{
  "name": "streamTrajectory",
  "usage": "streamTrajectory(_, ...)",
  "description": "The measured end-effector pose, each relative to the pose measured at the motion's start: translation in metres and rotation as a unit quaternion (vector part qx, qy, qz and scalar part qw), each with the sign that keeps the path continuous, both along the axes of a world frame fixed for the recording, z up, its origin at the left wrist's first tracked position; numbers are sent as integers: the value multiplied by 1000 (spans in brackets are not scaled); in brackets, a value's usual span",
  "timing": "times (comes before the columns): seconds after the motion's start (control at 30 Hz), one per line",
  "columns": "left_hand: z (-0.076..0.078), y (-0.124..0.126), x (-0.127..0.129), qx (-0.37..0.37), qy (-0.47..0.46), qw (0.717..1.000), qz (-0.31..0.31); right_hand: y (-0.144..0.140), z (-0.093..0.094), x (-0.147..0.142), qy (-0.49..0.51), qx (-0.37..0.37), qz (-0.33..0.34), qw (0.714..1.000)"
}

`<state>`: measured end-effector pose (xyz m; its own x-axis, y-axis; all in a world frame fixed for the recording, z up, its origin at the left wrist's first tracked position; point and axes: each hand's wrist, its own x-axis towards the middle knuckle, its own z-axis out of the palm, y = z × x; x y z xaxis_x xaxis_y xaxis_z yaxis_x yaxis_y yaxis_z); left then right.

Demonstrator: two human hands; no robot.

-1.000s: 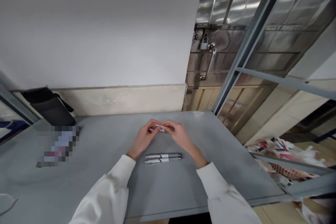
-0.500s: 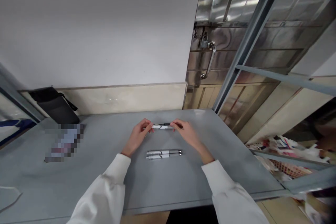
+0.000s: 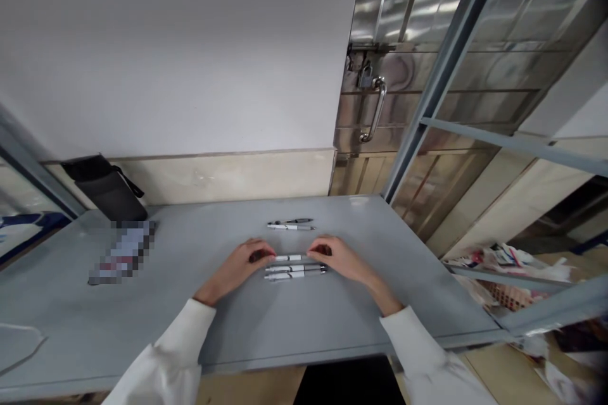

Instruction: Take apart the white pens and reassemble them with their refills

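A white and grey pen (image 3: pixel 288 258) lies crosswise between my hands, just beyond two similar pens. My left hand (image 3: pixel 244 264) pinches its left end between thumb and finger. At the other end, my right hand (image 3: pixel 341 257) has its thumb and fingertips closed on the pen. On the near side, the two pens (image 3: pixel 291 274) rest side by side on the grey table (image 3: pixel 247 329), almost parallel to the held one. Farther back lie a white pen (image 3: pixel 291 226) and a dark pen (image 3: pixel 301 221), their left ends close together.
A black bottle (image 3: pixel 111 190) with a strap leans by the wall at the back left. In front of it is a blurred-out flat object (image 3: pixel 122 254). A white cable (image 3: pixel 28 329) lies at the left edge. Grey metal posts (image 3: pixel 427 120) rise at the table's right side.
Both hands have come nearer to me, bringing a pen from the back of the table to beside the two front pens. Two pens behind are now uncovered.
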<state>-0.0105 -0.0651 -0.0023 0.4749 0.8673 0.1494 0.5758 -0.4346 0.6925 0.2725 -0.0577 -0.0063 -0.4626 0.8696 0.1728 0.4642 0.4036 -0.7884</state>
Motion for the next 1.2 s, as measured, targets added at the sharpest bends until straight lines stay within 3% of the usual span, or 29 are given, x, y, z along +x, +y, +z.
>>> streamTrajectory(0.27,12,-10,-3,-6,-5,1000,-30,-7,2,2,8,15,5,1000)
streamTrajectory(0.47,23,22,12,27,2,999,-16,25,13,-5,-1,61,-55,997)
streamTrajectory(0.6,16,56,37,115,11,993,3,55,6,-15,-20,147,-125,981)
streamTrajectory(0.7,4,69,48,180,31,983,22,63,-6,-17,-52,176,-117,976)
streamTrajectory(0.8,-4,69,50,209,37,977,30,62,-16,-16,-83,176,-103,975)
streamTrajectory(0.97,-5,63,48,236,63,969,37,59,-18,-16,-109,186,-91,972)
streamTrajectory(1.2,-7,59,54,227,94,969,9,57,-17,-18,-60,156,-99,981)
